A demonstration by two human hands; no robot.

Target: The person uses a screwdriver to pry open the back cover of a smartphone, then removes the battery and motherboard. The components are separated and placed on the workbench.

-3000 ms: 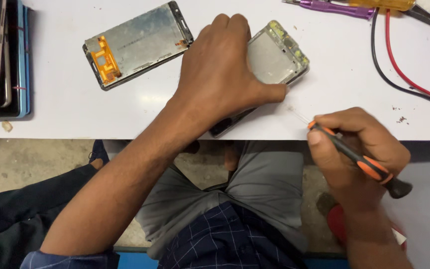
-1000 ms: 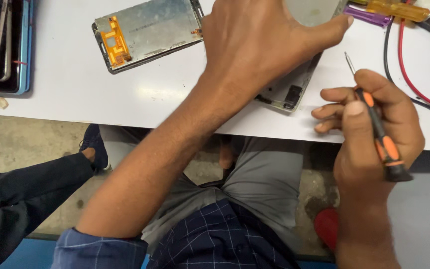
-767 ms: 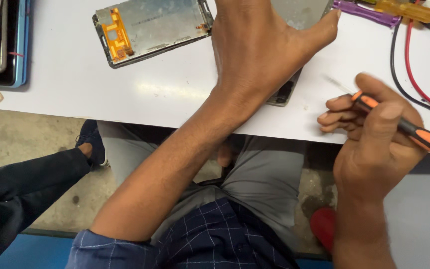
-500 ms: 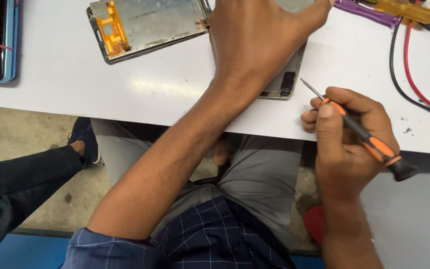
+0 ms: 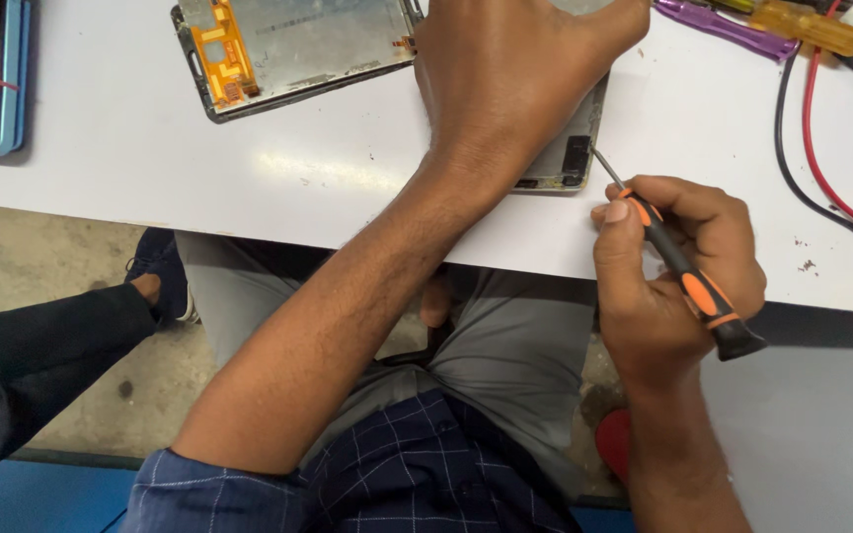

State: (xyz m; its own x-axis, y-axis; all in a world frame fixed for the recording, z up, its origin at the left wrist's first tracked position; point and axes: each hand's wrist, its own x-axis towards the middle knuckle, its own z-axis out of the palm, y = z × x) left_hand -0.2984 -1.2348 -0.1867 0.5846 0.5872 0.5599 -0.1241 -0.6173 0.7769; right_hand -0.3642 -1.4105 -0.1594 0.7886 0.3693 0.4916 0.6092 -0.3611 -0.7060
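Your left hand lies flat on a phone frame near the top middle of the frame. It presses down with fingers spread, and covers most of the frame. Only the lower right corner shows, grey metal with a small dark patch. That corner sits close to the front edge of the white table, with just a thin strip of table below it.

Your right hand is at the right, curled tight around a small screwdriver. The handle is black and orange. The thin metal tip points up and left and comes right to the corner of the phone frame; you cannot tell if it touches. This hand hangs over the table's front edge.

There is bare table between your hands and the wires. A red wire and a black wire curve down the right side. A purple tool and a yellow tool lie at the upper right.

At the top, left of your hand, lies another phone part, flat and shiny grey with an orange strip. At the upper left edge is a blue tray.

The table is smooth and white. Below it is a grey floor, your grey trousers, and another person's dark sleeve at the lower left.
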